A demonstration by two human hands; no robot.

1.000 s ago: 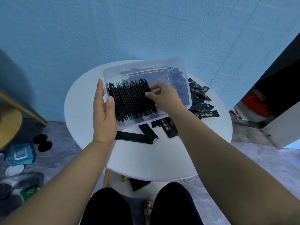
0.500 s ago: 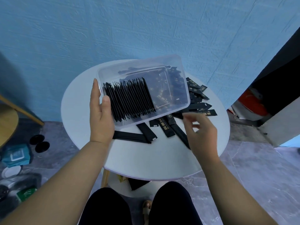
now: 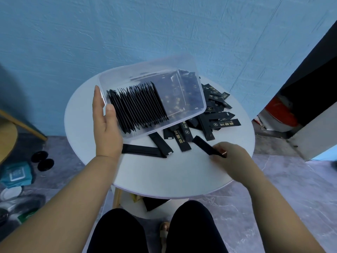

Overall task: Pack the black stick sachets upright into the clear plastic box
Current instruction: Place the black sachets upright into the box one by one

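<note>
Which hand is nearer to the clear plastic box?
Left. The left hand grips the box at its left end, holding it tilted. The right hand is apart from it, lower right, pinching a loose sachet over the table.

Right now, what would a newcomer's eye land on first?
The tilted clear plastic box, centre frame, gripped by the left hand, a dense row of black sachets standing at that end. Next, the right hand pinching one sachet over the white table, loose pile beyond.
</note>
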